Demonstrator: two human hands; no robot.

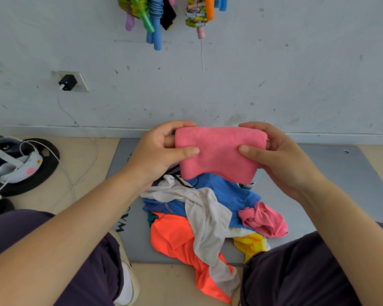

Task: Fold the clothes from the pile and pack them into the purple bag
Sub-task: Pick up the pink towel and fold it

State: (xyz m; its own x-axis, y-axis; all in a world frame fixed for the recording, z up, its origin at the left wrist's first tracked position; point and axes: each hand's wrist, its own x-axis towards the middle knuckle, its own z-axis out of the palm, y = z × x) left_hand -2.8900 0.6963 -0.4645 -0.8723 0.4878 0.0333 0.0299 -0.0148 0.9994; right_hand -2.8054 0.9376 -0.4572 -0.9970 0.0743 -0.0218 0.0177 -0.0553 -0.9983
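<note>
Head view: folded pink cloth (219, 154) is held up above the pile (208, 217), w/ left hand (161, 151) gripping its left edge and right hand (276, 155) gripping its right edge; thumbs are pressed on the near face, fingers curled round the back. Pile is spread on a grey mat (332, 184) on the floor, btwn the person's knees: blue top (232, 195), white garment (206, 215), orange garment (173, 235), crumpled pink piece (263, 219), yellow bit (250, 242). Purple bag can't be made out. At left, a charger (67, 82) is plugged into the wall socket, cable trailing to the floor. Coloured foam pieces (155, 16) are hung on the wall above.
</note>
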